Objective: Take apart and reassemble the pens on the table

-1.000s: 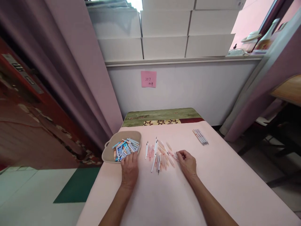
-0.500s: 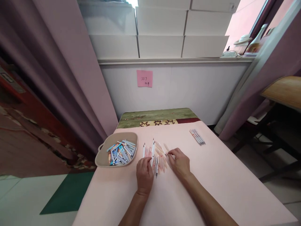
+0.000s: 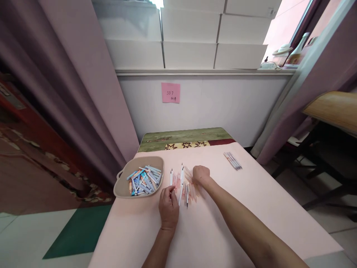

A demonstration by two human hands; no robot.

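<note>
Loose pens (image 3: 177, 179), some pinkish and clear, some white with dark tips, lie in a spread pile in the middle of the pink-covered table. My left hand (image 3: 169, 208) rests at the near left edge of the pile. Its fingers are loosely bent, with the thumb apart, and I see nothing held in it. A white pen (image 3: 181, 192) lies slanted just right of its thumb. At the pile's right side, my right hand (image 3: 200, 175) is curled closed over the pale pens (image 3: 188, 175). Its fingertips are hidden behind the hand, so what they grip does not show.
A beige basket (image 3: 122, 191) with many blue, grey and orange pens stands at the left. Several pens (image 3: 233, 160) lie side by side at the right. The wall with a pink note (image 3: 170, 93) rises behind the table. A wooden chair (image 3: 331, 109) stands at the right.
My right hand has moved up and left, turning over onto the pale pens. My left hand has shifted slightly left, away from the near pens.
</note>
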